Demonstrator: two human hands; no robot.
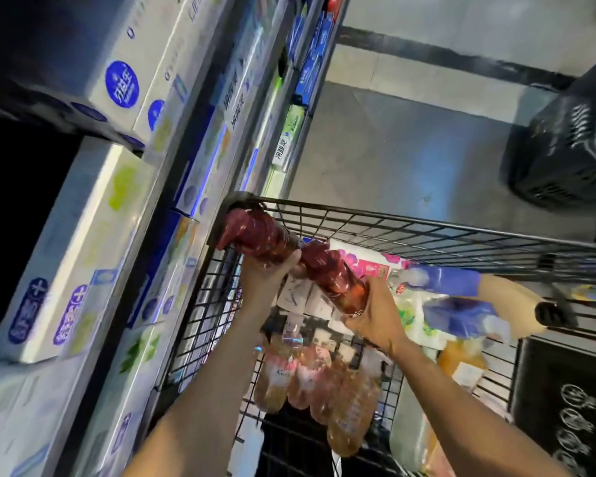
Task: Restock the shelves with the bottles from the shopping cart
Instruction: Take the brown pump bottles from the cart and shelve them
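I hold two dark red bottles above the black wire shopping cart (410,232). My left hand (262,277) grips the base of one red bottle (255,232), whose cap end points toward the cart's far left corner. My right hand (372,315) grips the base of the second red bottle (334,273), tilted up and left. In the cart below lie several orange and pink bottles (310,383), blue-labelled bottles (461,304) and packets. The shelves (172,160) stand to the left, full of boxes.
White and blue toothpaste boxes (117,87) fill the shelves on the left. A black plastic basket (565,146) sits on the grey floor at upper right. A dark box with printed symbols (572,401) stands at the cart's right side.
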